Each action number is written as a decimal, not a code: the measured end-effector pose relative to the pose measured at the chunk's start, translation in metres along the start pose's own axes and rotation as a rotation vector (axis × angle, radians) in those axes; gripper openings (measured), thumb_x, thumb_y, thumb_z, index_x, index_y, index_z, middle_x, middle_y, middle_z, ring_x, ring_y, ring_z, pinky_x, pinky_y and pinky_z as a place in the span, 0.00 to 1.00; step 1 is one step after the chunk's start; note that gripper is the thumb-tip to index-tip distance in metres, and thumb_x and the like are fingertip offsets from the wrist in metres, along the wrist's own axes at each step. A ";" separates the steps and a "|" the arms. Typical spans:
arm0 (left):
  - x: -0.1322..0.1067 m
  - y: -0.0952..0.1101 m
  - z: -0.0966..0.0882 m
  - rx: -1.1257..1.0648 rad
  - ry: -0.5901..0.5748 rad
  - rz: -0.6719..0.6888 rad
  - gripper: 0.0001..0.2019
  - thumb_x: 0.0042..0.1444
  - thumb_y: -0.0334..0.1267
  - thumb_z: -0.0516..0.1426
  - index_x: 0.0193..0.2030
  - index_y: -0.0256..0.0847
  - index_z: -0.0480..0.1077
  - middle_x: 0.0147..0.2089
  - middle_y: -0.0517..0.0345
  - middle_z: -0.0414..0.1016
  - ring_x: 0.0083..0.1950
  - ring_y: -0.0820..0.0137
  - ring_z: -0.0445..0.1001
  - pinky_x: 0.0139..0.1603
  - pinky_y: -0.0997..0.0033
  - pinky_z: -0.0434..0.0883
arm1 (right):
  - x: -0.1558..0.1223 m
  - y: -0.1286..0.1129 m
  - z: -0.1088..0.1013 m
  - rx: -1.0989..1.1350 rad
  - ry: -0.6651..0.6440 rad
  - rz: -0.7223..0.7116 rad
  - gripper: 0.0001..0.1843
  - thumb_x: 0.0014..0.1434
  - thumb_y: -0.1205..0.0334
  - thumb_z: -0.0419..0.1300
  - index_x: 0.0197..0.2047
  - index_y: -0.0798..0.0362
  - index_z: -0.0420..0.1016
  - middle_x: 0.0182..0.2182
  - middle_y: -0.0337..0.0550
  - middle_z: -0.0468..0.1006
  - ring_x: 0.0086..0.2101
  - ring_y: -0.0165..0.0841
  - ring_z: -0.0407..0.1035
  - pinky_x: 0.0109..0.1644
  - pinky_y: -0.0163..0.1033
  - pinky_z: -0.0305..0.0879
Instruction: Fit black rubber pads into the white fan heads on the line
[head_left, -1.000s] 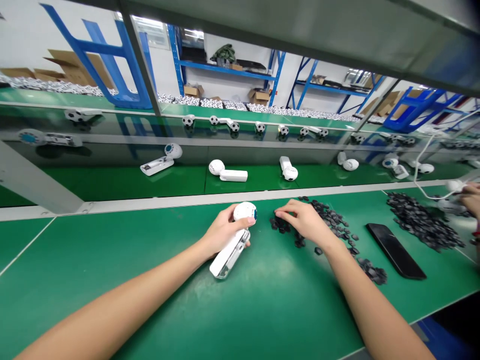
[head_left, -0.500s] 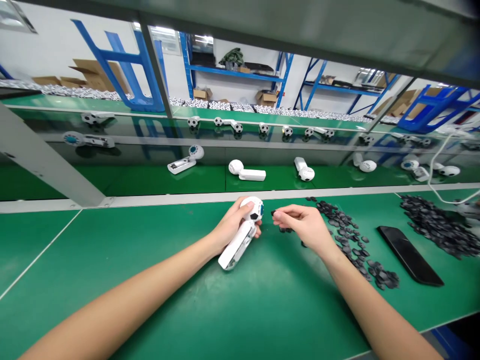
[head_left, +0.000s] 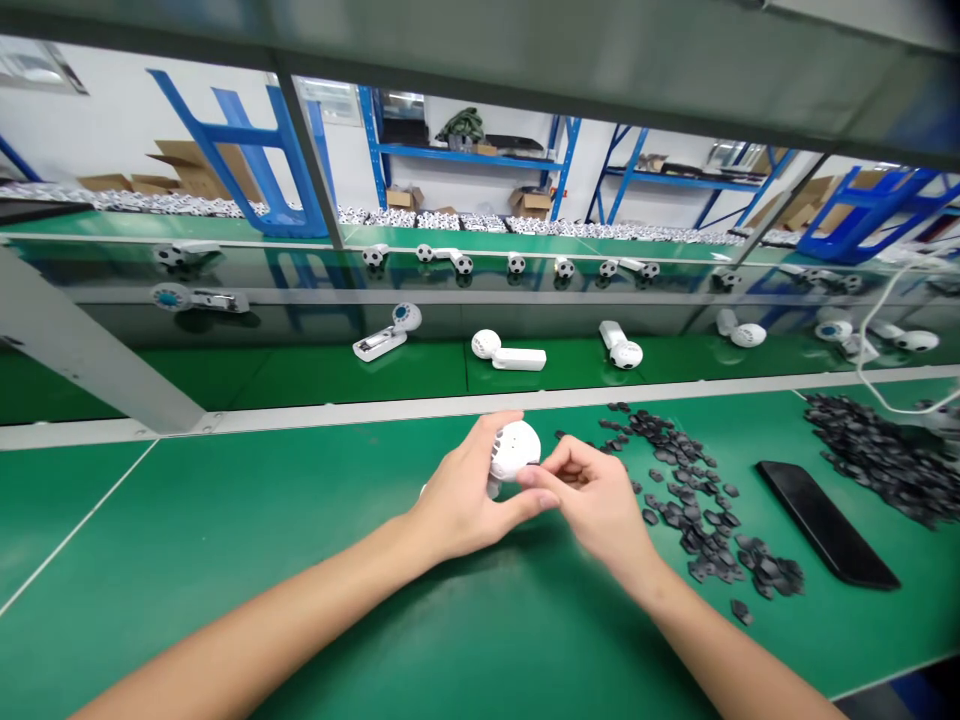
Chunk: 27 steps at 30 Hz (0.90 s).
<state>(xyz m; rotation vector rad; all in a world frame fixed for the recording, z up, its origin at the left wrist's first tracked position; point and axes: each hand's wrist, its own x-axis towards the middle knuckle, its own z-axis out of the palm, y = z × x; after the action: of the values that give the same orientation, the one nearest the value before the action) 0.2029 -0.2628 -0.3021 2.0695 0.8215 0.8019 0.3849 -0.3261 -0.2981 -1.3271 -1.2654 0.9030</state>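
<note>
My left hand (head_left: 469, 490) is wrapped around a white ball-headed device (head_left: 516, 450), with its thumb stretched along the lower side. The round head faces up and shows dark slots on its left side; most of the handle is hidden behind the hand. At the head's lower right edge, my right hand (head_left: 592, 495) has thumb and forefinger pinched together on a small black piece (head_left: 533, 464). Only a dark sliver of that piece shows. The right fingertips meet the head there, close to my left thumb.
Loose black pentagon-like pieces (head_left: 686, 490) lie to the right, with a black tray (head_left: 825, 525) and a larger black heap (head_left: 877, 450) beyond. Similar white devices (head_left: 519, 358) rest on the green belt (head_left: 315, 375) behind a pale rail (head_left: 360, 411). A metal post (head_left: 112, 350) stands left.
My left hand has turned the device, so its slotted white side now shows and the handle is hidden. My right hand has moved left and brought the black piece to the head.
</note>
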 end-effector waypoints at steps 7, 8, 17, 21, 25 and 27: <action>0.011 0.003 -0.004 -0.026 -0.062 -0.016 0.36 0.58 0.56 0.66 0.67 0.48 0.58 0.51 0.53 0.76 0.43 0.63 0.75 0.43 0.64 0.72 | 0.007 0.008 -0.005 -0.176 -0.075 -0.160 0.20 0.67 0.51 0.66 0.28 0.51 0.68 0.24 0.34 0.71 0.27 0.28 0.63 0.31 0.35 0.60; 0.014 0.003 -0.007 -0.062 -0.098 -0.031 0.34 0.59 0.55 0.66 0.66 0.48 0.59 0.47 0.56 0.77 0.41 0.64 0.75 0.42 0.66 0.72 | 0.010 0.008 -0.011 -0.196 -0.128 -0.183 0.19 0.70 0.51 0.62 0.29 0.51 0.69 0.26 0.35 0.72 0.28 0.29 0.65 0.33 0.35 0.61; 0.037 -0.004 -0.033 -0.576 -0.111 -0.172 0.18 0.65 0.52 0.60 0.49 0.38 0.68 0.34 0.58 0.76 0.28 0.66 0.79 0.32 0.68 0.74 | 0.057 0.035 -0.103 -0.792 -0.116 -0.118 0.22 0.73 0.46 0.53 0.43 0.50 0.84 0.42 0.49 0.86 0.43 0.44 0.79 0.52 0.47 0.72; 0.027 -0.007 -0.031 -0.518 0.036 -0.127 0.19 0.66 0.52 0.60 0.54 0.41 0.66 0.41 0.55 0.78 0.34 0.65 0.80 0.35 0.69 0.74 | 0.055 0.050 -0.084 -0.841 -0.149 -0.177 0.29 0.74 0.45 0.51 0.67 0.52 0.75 0.66 0.54 0.73 0.65 0.48 0.66 0.71 0.54 0.59; -0.005 -0.010 -0.038 -0.218 0.203 -0.017 0.26 0.62 0.51 0.63 0.62 0.43 0.65 0.51 0.52 0.77 0.44 0.65 0.78 0.44 0.68 0.74 | 0.036 0.059 -0.038 -0.987 -0.251 -0.085 0.48 0.71 0.32 0.45 0.80 0.60 0.49 0.77 0.58 0.47 0.75 0.52 0.42 0.77 0.59 0.44; -0.026 -0.013 -0.049 -0.092 0.189 0.036 0.31 0.59 0.49 0.66 0.66 0.45 0.63 0.54 0.52 0.77 0.46 0.63 0.78 0.47 0.67 0.75 | 0.026 0.061 -0.018 -1.057 -0.285 -0.060 0.52 0.69 0.28 0.44 0.80 0.59 0.47 0.78 0.55 0.41 0.76 0.55 0.34 0.78 0.62 0.40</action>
<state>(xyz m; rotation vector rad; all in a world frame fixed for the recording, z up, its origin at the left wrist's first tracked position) 0.1466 -0.2553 -0.2942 1.9540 0.8342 1.0476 0.4185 -0.2975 -0.3510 -1.9694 -2.1399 0.3431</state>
